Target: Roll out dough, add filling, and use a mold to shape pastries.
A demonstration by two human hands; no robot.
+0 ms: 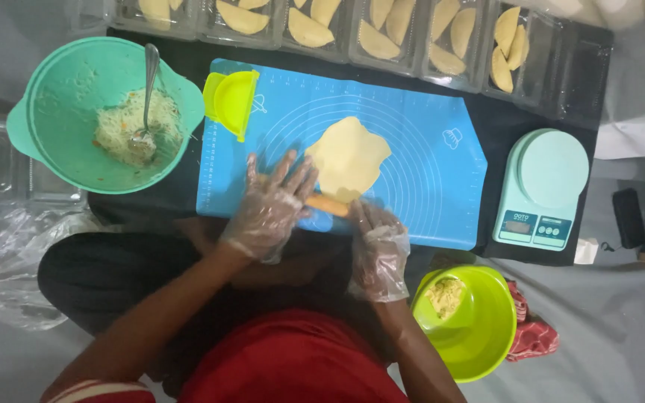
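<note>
Pressing a wooden rolling pin [328, 204] with flat, open gloved left hand [272, 207] and right hand [376, 242], thinning the dough sheet [348, 158] mid-frame on the blue silicone mat [427, 142], keeping pressure even.

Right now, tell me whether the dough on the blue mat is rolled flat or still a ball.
Flat. The dough lies spread as a thin, uneven sheet on the blue mat.

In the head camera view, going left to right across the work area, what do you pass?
Teal bowl with spoon → yellow-green press mould → left hand → dough sheet → lime bowl → pale green kitchen scale.
</note>
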